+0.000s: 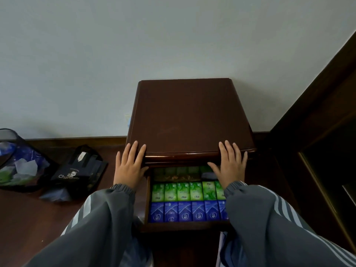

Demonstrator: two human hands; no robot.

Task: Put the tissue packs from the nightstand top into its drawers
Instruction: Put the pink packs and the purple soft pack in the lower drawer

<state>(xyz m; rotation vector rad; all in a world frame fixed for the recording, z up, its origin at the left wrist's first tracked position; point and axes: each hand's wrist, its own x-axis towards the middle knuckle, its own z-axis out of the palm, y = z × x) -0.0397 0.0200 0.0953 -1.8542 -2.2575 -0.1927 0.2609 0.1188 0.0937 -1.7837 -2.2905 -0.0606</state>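
The dark wooden nightstand (190, 114) stands against the wall and its top is bare. A lower drawer (148, 201) is pulled out and holds a row of green tissue packs (184, 191) and, in front of it, a row of blue tissue packs (185, 211). Above it an upper drawer (181, 177) is slightly out, with more green packs showing inside. My left hand (130, 165) lies flat with spread fingers at the left front corner of the nightstand. My right hand (230, 162) lies flat at the right front edge, over the upper drawer. Neither hand holds anything.
A black paper bag (77, 170) lies on the dark floor to the left. A mesh waste bin (17, 160) with wrappers sits further left. A dark wooden bed frame (317, 122) rises on the right. The pale wall is behind.
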